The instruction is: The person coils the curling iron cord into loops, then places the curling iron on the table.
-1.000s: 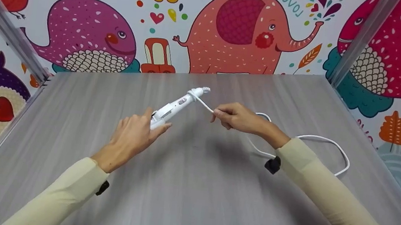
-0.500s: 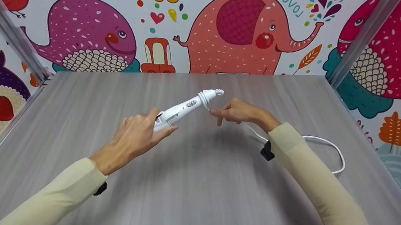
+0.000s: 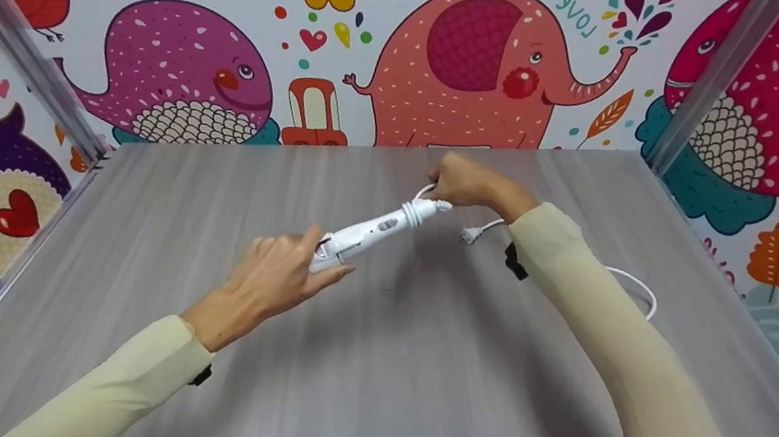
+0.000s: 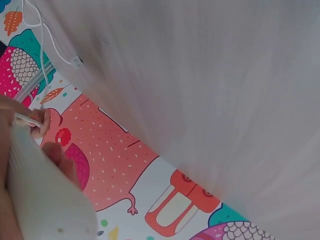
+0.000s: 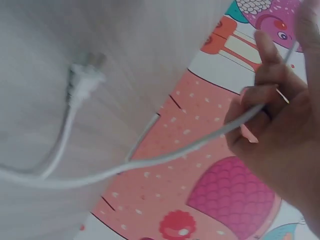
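My left hand point(image 3: 273, 275) grips the lower end of a white hair styling iron point(image 3: 377, 232), which tilts up to the right above the table. Turns of its white power cord point(image 3: 635, 282) circle the far end. Beyond that end, my right hand point(image 3: 470, 182) holds the cord, which runs through its curled fingers in the right wrist view. A two-prong plug point(image 5: 86, 82) hangs from the cord near the tabletop. In the left wrist view the iron's white body point(image 4: 50, 200) fills the lower left; its gripped end is mostly hidden in the head view.
The grey wood-grain table point(image 3: 370, 392) stretches below both hands. Behind it rises a wall point(image 3: 350, 45) printed with cartoon animals. Metal posts point(image 3: 712, 87) stand at the back corners. More cord loops beside the right forearm.
My right hand has moved up and over the iron's far end, drawing the cord round it. The iron has shifted right and slightly down. The plug has come into sight.
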{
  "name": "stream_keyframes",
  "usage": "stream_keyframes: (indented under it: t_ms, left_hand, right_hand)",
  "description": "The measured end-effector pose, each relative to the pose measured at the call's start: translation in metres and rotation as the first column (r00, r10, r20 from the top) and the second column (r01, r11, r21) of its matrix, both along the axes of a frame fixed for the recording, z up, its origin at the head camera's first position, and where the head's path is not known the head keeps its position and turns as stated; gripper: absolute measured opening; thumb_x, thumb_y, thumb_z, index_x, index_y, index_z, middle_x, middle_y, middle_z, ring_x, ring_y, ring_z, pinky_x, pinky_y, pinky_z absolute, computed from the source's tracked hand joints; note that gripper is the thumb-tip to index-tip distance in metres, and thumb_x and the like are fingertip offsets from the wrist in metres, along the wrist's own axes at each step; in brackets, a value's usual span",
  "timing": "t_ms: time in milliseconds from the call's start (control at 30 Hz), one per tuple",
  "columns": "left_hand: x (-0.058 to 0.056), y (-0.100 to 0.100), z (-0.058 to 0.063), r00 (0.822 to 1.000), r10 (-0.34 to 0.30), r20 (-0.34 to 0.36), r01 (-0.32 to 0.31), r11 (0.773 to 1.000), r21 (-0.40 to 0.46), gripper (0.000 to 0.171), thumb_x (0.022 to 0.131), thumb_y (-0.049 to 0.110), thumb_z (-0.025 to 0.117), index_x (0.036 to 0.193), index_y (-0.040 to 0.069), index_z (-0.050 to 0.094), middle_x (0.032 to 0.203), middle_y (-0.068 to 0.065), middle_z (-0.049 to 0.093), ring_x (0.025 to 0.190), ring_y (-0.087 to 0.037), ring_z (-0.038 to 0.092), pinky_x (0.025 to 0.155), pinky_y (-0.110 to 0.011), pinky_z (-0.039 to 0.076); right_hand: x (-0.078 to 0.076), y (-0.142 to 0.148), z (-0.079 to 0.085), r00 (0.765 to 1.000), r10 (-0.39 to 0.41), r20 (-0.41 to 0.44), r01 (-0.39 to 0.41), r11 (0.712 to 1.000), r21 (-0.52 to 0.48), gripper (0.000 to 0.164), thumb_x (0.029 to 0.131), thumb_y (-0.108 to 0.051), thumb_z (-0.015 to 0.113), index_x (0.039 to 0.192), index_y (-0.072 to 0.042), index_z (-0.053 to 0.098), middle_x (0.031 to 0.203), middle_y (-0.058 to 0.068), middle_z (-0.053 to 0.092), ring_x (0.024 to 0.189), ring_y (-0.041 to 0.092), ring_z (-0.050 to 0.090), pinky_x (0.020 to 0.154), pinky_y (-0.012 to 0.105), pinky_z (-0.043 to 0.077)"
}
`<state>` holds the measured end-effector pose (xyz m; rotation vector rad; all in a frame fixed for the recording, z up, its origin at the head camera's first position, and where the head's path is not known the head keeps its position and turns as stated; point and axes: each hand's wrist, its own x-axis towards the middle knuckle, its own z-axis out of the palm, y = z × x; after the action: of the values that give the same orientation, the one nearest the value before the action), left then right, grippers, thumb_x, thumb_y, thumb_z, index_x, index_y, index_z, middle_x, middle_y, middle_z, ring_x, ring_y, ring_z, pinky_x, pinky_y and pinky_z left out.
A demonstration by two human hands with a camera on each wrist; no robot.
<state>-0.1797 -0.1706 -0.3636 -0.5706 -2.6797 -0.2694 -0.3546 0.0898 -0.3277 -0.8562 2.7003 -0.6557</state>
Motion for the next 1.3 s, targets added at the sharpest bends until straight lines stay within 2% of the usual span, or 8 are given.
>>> stream_keyframes:
  t_ms: [167,333,633,733,933,1033,1167,1300]
  left_hand:
    - [0.001,0.002,-0.002,0.999,-0.007,0.033,0.007,1.000,-0.022,0.053,0.087,0.054,0.072,0.099,0.004,0.056,0.067,-0.010,0.064,0.046,-0.017,0.052,0.043,-0.029,0.044]
    - [0.002,0.004,-0.004,0.988,0.001,0.152,-0.001,1.000,0.001,0.053,0.088,0.053,0.071,0.104,0.004,0.058,0.073,-0.012,0.066,0.051,-0.018,0.055,0.046,-0.027,0.047]
    - [0.006,0.009,-0.016,0.955,0.024,0.296,-0.021,1.000,-0.014,0.054,0.090,0.053,0.069,0.111,0.005,0.058,0.081,-0.013,0.067,0.058,-0.019,0.058,0.052,-0.029,0.051]
    - [0.007,0.009,-0.019,0.953,0.029,0.301,-0.024,1.000,-0.020,0.054,0.090,0.053,0.069,0.111,0.004,0.057,0.081,-0.014,0.067,0.058,-0.019,0.059,0.052,-0.031,0.052]
    - [0.006,0.008,-0.022,0.967,0.052,0.251,-0.044,0.998,-0.037,0.053,0.090,0.051,0.069,0.110,0.003,0.059,0.080,-0.015,0.068,0.058,-0.022,0.061,0.054,-0.036,0.053]
    - [0.006,0.009,-0.023,0.957,0.075,0.281,-0.077,0.997,-0.006,0.053,0.091,0.051,0.068,0.111,0.002,0.059,0.081,-0.014,0.068,0.059,-0.021,0.061,0.054,-0.035,0.053]
    - [0.007,0.009,-0.023,0.943,0.107,0.316,-0.128,0.991,0.048,0.054,0.092,0.049,0.068,0.115,0.002,0.059,0.084,-0.015,0.069,0.062,-0.021,0.062,0.054,-0.035,0.054]
    - [0.006,0.009,-0.022,0.947,0.143,0.286,-0.169,0.983,0.067,0.052,0.092,0.048,0.068,0.114,0.001,0.060,0.081,-0.015,0.068,0.059,-0.022,0.061,0.052,-0.036,0.052]
  right_hand:
    - [0.004,-0.010,0.017,0.998,0.049,-0.050,-0.047,0.998,0.051,0.026,0.083,-0.029,0.083,0.085,-0.004,0.075,0.066,0.002,0.057,0.065,0.015,0.046,0.058,0.027,0.039]
    - [0.010,-0.013,0.026,0.993,0.071,-0.089,-0.064,0.995,0.075,0.028,0.076,-0.032,0.089,0.085,-0.008,0.077,0.077,0.005,0.071,0.069,0.015,0.054,0.061,0.027,0.045]
    - [0.028,-0.027,0.028,0.979,0.160,-0.130,-0.138,0.977,0.161,0.029,0.076,-0.029,0.089,0.089,-0.006,0.076,0.082,0.007,0.074,0.073,0.018,0.059,0.067,0.030,0.052]
    - [0.036,-0.031,0.030,0.974,0.180,-0.141,-0.154,0.972,0.178,0.027,0.077,-0.027,0.088,0.090,-0.006,0.076,0.082,0.008,0.073,0.075,0.020,0.060,0.069,0.032,0.053]
    - [0.047,-0.037,0.036,0.951,0.216,-0.219,-0.180,0.968,0.174,0.023,0.080,-0.027,0.086,0.092,-0.009,0.078,0.087,0.006,0.077,0.082,0.021,0.069,0.078,0.035,0.058]
    - [0.051,-0.039,0.039,0.945,0.213,-0.248,-0.173,0.970,0.171,0.023,0.083,-0.029,0.083,0.096,-0.010,0.079,0.091,0.005,0.077,0.085,0.021,0.071,0.079,0.035,0.058]
    - [0.056,-0.039,0.040,0.942,0.184,-0.279,-0.147,0.978,0.149,0.024,0.086,-0.031,0.080,0.099,-0.011,0.079,0.093,0.005,0.077,0.086,0.021,0.071,0.076,0.034,0.058]
    - [0.062,-0.037,0.039,0.944,0.171,-0.282,-0.141,0.982,0.123,0.025,0.094,-0.033,0.071,0.098,-0.009,0.078,0.085,0.007,0.075,0.075,0.021,0.065,0.067,0.032,0.053]
